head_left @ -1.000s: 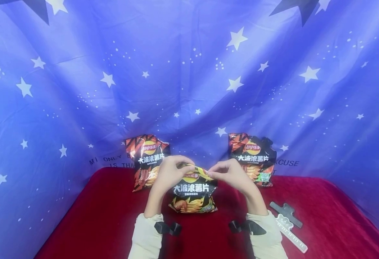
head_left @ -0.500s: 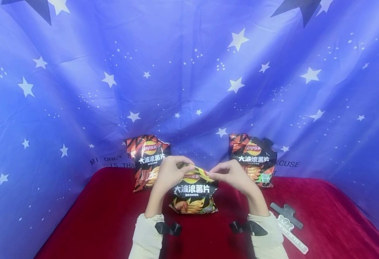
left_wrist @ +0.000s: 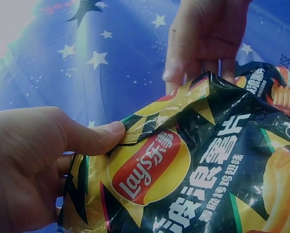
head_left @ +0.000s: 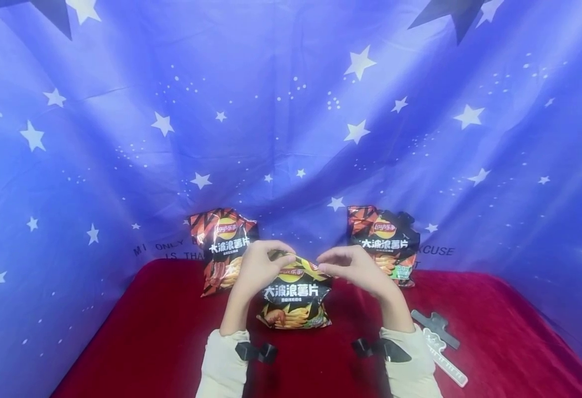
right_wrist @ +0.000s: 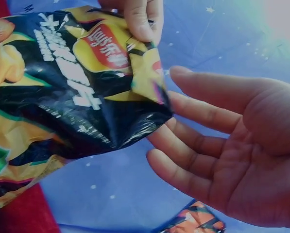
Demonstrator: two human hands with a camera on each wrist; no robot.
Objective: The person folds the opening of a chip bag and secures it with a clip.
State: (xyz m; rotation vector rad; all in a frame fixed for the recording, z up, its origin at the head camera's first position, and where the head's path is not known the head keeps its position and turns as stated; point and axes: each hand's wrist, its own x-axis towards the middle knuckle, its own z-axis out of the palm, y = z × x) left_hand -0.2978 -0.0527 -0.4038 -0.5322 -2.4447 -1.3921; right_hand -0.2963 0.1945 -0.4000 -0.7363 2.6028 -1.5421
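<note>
A: Where does the yellow-and-black Lay's chip bag (head_left: 294,307) sit?
B: Between the 2 hands, front facing the person, its base apparently on the red-covered counter (head_left: 171,337).

A: Which relation matters most for the move?
B: I'd judge it's the folded top edge (left_wrist: 169,109) against the right hand (head_left: 352,268). In the head view the fold's long axis runs left to right, dipping rightward, so it points at that hand.

A: Which hand is nearer?
B: The left hand (head_left: 261,268). It pinches the fold, thumb laid on the front. The right hand has its fingers extended and its thumb (right_wrist: 208,85) apart from the bag, gripping nothing.

A: Do the right fingertips touch it?
B: I can't tell. The right wrist view shows some passing behind the corner, so their ends are hidden.

A: What else is hard to make out?
B: The bag's back, and part of its top logo, are out of sight. The red Lay's chip bag on the left (head_left: 221,246) is partly covered by the left hand, and the matching bag on the right (head_left: 382,229) by the right. The dark piece (head_left: 406,219) at that right bag's top could be a clip, but it blends into the black print.
</note>
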